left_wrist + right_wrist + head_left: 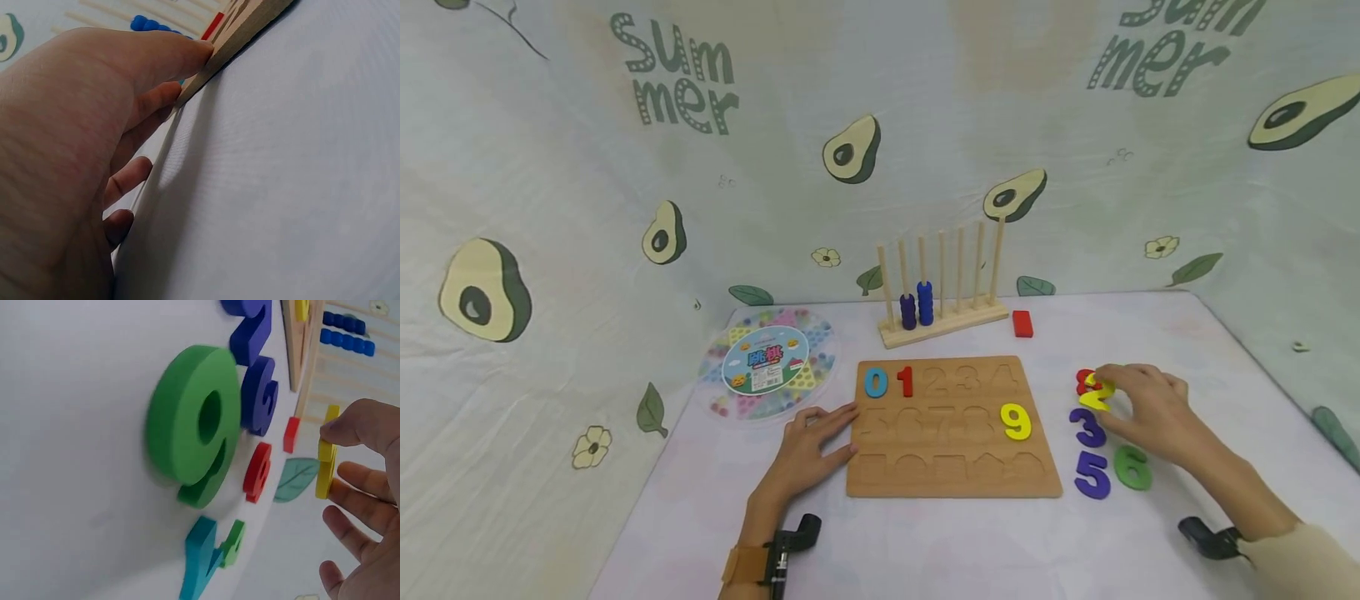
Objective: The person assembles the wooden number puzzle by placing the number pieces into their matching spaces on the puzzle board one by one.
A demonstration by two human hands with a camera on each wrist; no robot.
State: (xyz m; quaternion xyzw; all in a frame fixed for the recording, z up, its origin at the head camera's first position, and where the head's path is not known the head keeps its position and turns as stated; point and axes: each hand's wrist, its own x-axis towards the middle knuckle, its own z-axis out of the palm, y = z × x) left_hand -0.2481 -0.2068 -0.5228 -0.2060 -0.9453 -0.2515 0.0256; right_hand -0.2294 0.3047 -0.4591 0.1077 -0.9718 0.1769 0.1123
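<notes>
My right hand [1153, 408] pinches a yellow number 2 [1096, 400] between thumb and fingers, lifted off the table as the right wrist view shows. Below it lie a purple 3 [1087, 427], a purple 5 [1092, 475] and a green 6 [1132, 467]. A red number piece [257, 472] is partly covered by the 2 in the head view. My left hand [808, 450] touches the left edge of the wooden number board [955, 482] with fingers extended. On the board sit a blue 0 [876, 382], a red 1 [906, 382] and a yellow 9 [1016, 422].
Behind the board stands a wooden peg rack [943, 323] with dark blue beads on two pegs. A red block [1022, 323] lies beside it. At the left is a round game box [766, 360]. A teal piece [200, 556] and a small green piece [232, 544] show in the right wrist view.
</notes>
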